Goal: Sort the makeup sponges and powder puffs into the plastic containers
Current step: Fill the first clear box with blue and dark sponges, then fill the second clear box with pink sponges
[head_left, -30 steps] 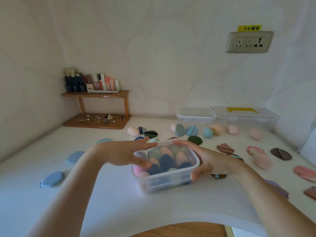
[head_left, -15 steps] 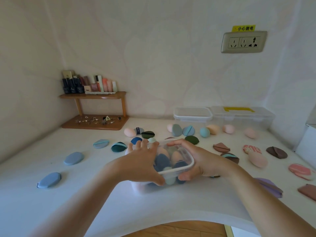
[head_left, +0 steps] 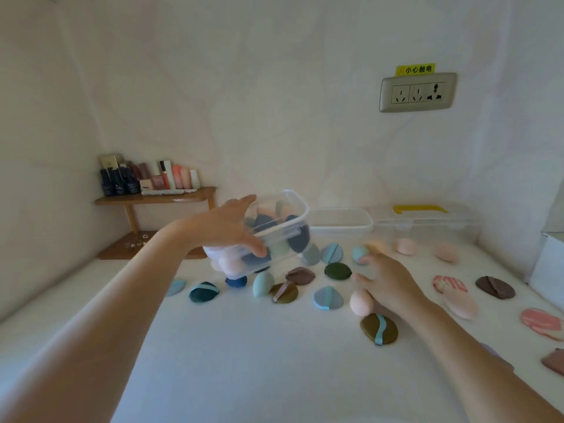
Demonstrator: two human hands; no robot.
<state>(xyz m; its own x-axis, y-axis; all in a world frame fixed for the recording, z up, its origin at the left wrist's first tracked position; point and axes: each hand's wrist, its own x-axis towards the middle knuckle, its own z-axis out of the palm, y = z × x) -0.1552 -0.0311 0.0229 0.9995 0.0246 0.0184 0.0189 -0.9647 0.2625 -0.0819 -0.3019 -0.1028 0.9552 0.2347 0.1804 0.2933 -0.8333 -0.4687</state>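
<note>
Gripping tilted, sponge-filled clear rectangular plastic tub [head_left: 290, 227] in left hand [head_left: 225, 230]; right hand [head_left: 387, 285] spread loose beside peach egg-shaped foam sponge [head_left: 361, 302].

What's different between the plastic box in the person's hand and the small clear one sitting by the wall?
The held box is off the table, tilted, gripped by the left hand; the small box by the wall rests flat on it. The held box is packed with blue, peach and green sponges; no sponges show through the small box by the wall. Both are clear plastic with rounded corners.
</note>
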